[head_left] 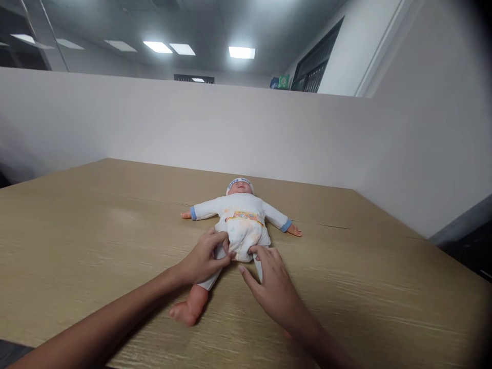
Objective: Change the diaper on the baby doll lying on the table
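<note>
Baby doll (241, 218) lies face-up on table (96, 225), at 12 o'clock from both hands. Left hand (203, 261) pinches the diaper (244, 238) edge by the hip; right hand (274, 287) lies loosely open, fingertips touching the crotch.

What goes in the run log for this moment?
left hand: pinching diaper edge | right hand: fingers on diaper | doll: on back, table

Left hand (203, 261) curled in a pinch, right hand (271, 284) lying flat.

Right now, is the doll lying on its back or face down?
On its back. The doll lies face up on the table, arms spread; both hands, left and right, touch its diaper.
</note>
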Available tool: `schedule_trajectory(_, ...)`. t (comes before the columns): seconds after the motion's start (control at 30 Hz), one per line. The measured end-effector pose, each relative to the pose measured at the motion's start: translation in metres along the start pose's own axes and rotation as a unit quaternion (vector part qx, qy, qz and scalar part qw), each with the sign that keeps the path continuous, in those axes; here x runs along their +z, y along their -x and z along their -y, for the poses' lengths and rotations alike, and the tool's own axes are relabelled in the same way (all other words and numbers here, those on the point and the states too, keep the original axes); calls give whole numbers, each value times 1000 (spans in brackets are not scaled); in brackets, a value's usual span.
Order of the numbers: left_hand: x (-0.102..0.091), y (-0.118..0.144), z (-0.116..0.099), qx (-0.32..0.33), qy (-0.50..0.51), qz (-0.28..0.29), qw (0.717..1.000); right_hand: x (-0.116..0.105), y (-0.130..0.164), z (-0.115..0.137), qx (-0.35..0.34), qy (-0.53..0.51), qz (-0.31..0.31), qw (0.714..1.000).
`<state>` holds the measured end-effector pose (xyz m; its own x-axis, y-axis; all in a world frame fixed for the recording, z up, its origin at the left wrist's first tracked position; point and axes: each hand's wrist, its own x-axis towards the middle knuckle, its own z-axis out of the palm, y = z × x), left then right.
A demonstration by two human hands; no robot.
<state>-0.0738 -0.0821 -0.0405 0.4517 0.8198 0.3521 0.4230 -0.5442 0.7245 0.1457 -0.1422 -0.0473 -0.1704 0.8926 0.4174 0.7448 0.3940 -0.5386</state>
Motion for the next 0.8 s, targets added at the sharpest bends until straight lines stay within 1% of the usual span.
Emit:
schedule_trajectory(0.1, 3, 0, 5, -18, 47, -26, 998, 1, -4, -5, 33, -26, -33, 999)
schedule_trajectory(0.23, 12, -2, 19, -39, 158, -50, 985, -3, -11, -15, 73, -40, -65, 994)
schedule_trajectory(0.33, 19, -2, 28, -54, 215, -82, 972, -11, -14, -17, 101, -52, -57, 992)
schedule_trajectory(0.43, 20, 1, 30, -79, 211, -95, 970, -18, -16, -14, 109, -22, -36, 993)
schedule_trajectory(0.5, 17, 3, 26, -89, 165, -85, 979, -20, -16, -12, 105, 5, -24, 994)
schedule_trajectory(0.57, 12, 4, 19, -91, 94, -67, 989, -19, -15, -10, 96, 14, -13, 995)
schedule_trajectory(0.63, 7, 4, 13, -95, 29, -46, 994, -16, -14, -9, 84, 20, -6, 996)
schedule_trajectory(0.67, 5, 3, 11, -94, 16, -31, 995, -15, -13, -9, 77, 28, -2, 997)
schedule_trajectory(0.7, 3, 2, 9, -92, 24, -13, 995, -14, -13, -9, 71, 38, 2, 997)
schedule_trajectory(0.8, -2, 0, 8, -97, 108, 24, 989, -13, -13, -9, 64, 41, 13, 997)
